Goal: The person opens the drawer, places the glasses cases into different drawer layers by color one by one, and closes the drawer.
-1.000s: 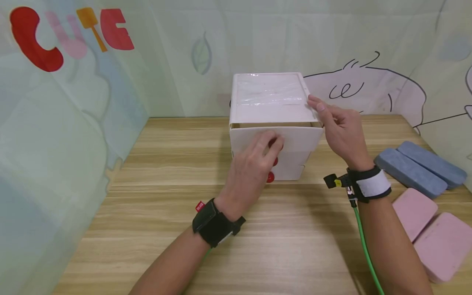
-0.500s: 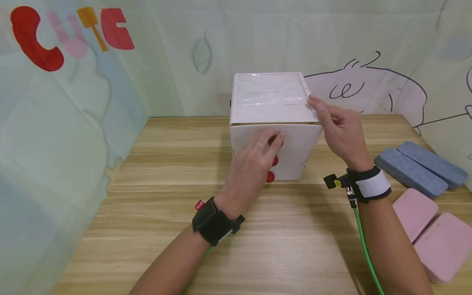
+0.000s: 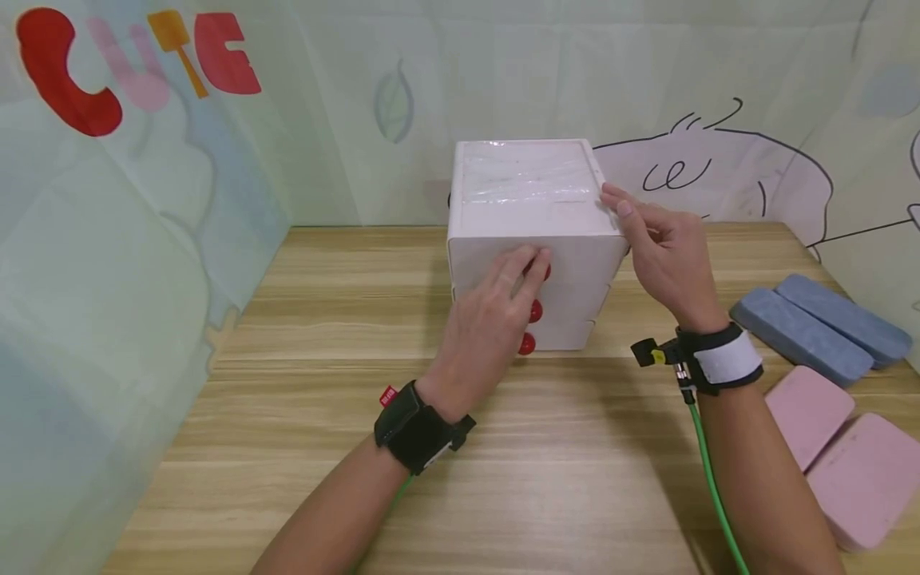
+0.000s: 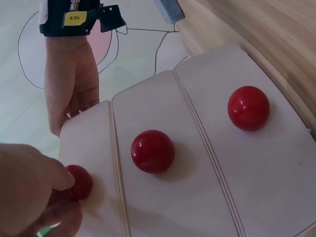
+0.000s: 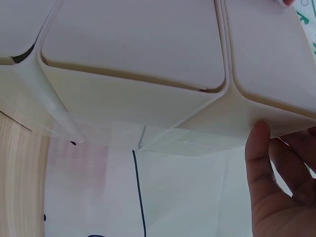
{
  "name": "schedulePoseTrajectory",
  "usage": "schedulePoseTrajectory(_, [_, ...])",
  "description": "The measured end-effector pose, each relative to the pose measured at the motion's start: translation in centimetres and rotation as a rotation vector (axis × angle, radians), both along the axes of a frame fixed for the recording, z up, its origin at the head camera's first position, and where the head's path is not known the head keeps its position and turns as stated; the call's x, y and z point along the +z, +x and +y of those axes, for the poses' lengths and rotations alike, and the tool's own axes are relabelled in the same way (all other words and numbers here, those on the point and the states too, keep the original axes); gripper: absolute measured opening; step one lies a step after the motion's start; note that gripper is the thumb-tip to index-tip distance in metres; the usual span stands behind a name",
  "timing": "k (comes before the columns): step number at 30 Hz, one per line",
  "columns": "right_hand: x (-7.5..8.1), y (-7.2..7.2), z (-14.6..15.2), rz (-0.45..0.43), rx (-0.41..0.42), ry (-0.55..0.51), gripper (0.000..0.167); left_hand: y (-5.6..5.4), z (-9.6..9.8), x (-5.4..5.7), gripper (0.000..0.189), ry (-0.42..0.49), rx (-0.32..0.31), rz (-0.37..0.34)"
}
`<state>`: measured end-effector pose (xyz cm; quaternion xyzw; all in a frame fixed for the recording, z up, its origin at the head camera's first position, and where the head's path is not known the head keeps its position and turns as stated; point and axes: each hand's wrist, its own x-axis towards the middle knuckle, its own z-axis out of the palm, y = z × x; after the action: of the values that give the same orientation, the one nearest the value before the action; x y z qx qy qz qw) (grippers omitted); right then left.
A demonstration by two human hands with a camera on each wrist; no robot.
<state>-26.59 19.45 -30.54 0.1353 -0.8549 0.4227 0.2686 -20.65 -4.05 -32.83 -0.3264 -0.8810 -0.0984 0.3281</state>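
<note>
A small white drawer cabinet (image 3: 532, 184) stands on the table, clear film across its top. Three drawers, each with a round red knob, make up its front; the middle knob (image 4: 152, 151) and bottom knob (image 4: 248, 108) show fully in the left wrist view. My left hand (image 3: 483, 319) pinches the top knob (image 4: 79, 182) between thumb and fingers, partly covering it. The top drawer front (image 3: 481, 259) sits flush under the cabinet's top edge. My right hand (image 3: 668, 251) rests at the upper right edge, its thumb (image 5: 259, 148) pressed on the cabinet's side.
Right of the cabinet lie two blue-grey blocks (image 3: 805, 335) and, nearer, two pink blocks (image 3: 866, 479), beside the right forearm. A printed cloth (image 3: 323, 120) rises behind and left of the wooden table (image 3: 302, 359). A green cable (image 3: 711, 479) runs along the right forearm.
The top drawer, tilted slightly out with a gap above it, has gone in under my left hand until the gap closed. My right hand has stayed at the edge.
</note>
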Motion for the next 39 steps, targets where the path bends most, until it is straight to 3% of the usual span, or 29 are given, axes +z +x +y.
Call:
schedulePoseTrajectory(9, [0.0,0.0,0.0,-0.015,-0.003,0.002,0.041,-0.3,-0.1,0.0,0.053,0.028,-0.005,0.008])
schedulePoseTrajectory(21, [0.1,0.0,-0.1,-0.016,0.018,-0.010,0.039,-0.7,-1.5,1.0,0.034,0.190,-0.068,0.094])
schedulePoseTrajectory(30, [0.4,0.3,-0.3,-0.025,0.030,-0.028,0.035,-1.8,-3.3,1.9,0.023,0.308,0.013,0.187])
schedulePoseTrajectory(39, [0.5,0.5,-0.4,-0.025,0.023,0.009,0.039,-2.7,-4.0,1.4,0.026,0.320,0.073,0.199])
